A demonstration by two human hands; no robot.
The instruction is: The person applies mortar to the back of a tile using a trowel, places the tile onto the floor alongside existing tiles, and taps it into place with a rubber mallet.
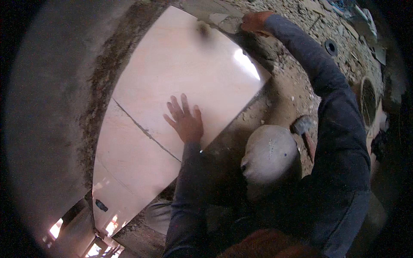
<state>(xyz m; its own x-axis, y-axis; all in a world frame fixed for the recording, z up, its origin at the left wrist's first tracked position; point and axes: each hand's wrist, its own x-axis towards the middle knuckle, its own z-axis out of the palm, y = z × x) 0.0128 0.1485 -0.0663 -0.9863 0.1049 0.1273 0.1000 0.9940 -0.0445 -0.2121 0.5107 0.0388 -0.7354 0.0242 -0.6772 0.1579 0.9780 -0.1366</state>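
A large pale pinkish tile [172, 56] lies along the wall, its glossy face catching a bright reflection near the right corner. My left hand [187, 122] rests on it with fingers spread, close to the seam with a second pale tile [133, 159]. At the far end, my right hand [256, 22] is closed beyond the tile's edge, beside wet-looking grey mortar [230, 23]. What its fingers hold, if anything, is hard to make out. A dark smudge or shadow [203, 30] shows on the tile near that edge.
A hammer [303, 127] with a reddish handle lies right of my knee [271, 150]. Rubble [309, 34], a black ring [331, 47] and a round container [368, 101] are farther right. A grey wall [51, 94] borders the left. A small dark object [101, 205] sits on the tiles.
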